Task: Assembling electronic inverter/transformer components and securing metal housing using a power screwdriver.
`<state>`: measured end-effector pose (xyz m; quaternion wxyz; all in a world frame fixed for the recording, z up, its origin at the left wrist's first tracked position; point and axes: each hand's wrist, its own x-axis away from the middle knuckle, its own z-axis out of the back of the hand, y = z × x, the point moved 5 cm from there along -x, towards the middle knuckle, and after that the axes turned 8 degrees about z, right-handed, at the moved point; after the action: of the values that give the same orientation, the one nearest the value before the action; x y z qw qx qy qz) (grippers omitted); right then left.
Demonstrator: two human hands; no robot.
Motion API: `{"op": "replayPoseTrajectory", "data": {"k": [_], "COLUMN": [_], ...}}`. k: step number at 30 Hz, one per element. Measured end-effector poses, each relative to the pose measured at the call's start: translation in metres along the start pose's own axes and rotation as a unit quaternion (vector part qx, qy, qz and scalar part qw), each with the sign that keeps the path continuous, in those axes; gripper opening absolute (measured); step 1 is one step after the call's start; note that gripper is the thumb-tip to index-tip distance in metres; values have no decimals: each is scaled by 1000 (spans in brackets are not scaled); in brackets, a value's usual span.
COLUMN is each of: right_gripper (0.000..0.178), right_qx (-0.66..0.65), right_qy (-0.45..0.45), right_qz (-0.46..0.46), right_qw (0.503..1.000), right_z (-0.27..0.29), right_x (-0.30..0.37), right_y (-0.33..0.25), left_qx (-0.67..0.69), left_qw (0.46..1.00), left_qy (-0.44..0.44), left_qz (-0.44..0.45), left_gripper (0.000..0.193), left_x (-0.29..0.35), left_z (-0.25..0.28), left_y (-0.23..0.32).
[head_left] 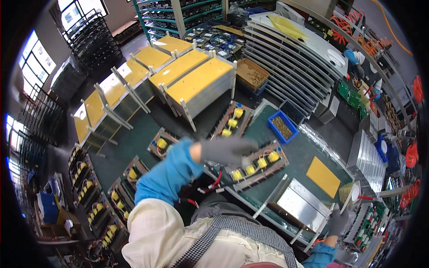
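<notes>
My left hand (229, 152), in a grey glove with a blue sleeve cover, is stretched over the near side of the bench, blurred by motion. Just beneath and beside it lies a circuit assembly (261, 165) with a row of yellow-wrapped coils; the hand covers its far left end. Whether the fingers touch it is unclear. At the lower right, my right hand (338, 222), also gloved, is by the right end of a shiny metal panel (301, 203) with white posts (273, 195) at its ends. Its fingers are partly hidden, and I cannot make out a grip.
A yellow sheet (323, 176) and a blue bin of small metal parts (282, 127) lie on the green bench. Further coil assemblies (232, 119) stand beyond and leftward. Yellow-topped panels on white posts (201, 80) fill the back. Stacked metal panels (290, 62) rise behind the bin.
</notes>
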<state>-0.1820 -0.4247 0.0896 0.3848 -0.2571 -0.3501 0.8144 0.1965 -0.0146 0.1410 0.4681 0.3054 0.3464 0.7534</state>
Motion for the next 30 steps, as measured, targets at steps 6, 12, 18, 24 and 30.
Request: {"op": "replayPoseTrajectory", "data": {"k": [6, 12, 18, 24, 30], "right_gripper": [28, 20, 18, 18, 15], "right_qx": [109, 187, 164, 171, 80], "right_qy": [-16, -85, -31, -5, 84], "right_qz": [151, 205, 123, 44, 70], "right_qw": [982, 957, 978, 984, 991], "right_z": [-97, -204, -225, -229, -246], "right_x": [-54, -77, -81, -75, -92], "right_y": [-124, -159, -107, -48, -61], "left_qx": [1, 108, 508, -216, 4], "left_qw": [942, 887, 750, 850, 849], "left_qy": [331, 421, 410, 386, 437], "left_qz": [51, 157, 108, 287, 298], "left_gripper": [50, 50, 53, 53, 51], "left_x": [-67, -189, -325, -420, -398], "left_z": [295, 424, 426, 447, 444], "left_y": [-81, -189, -244, -268, -371]}}
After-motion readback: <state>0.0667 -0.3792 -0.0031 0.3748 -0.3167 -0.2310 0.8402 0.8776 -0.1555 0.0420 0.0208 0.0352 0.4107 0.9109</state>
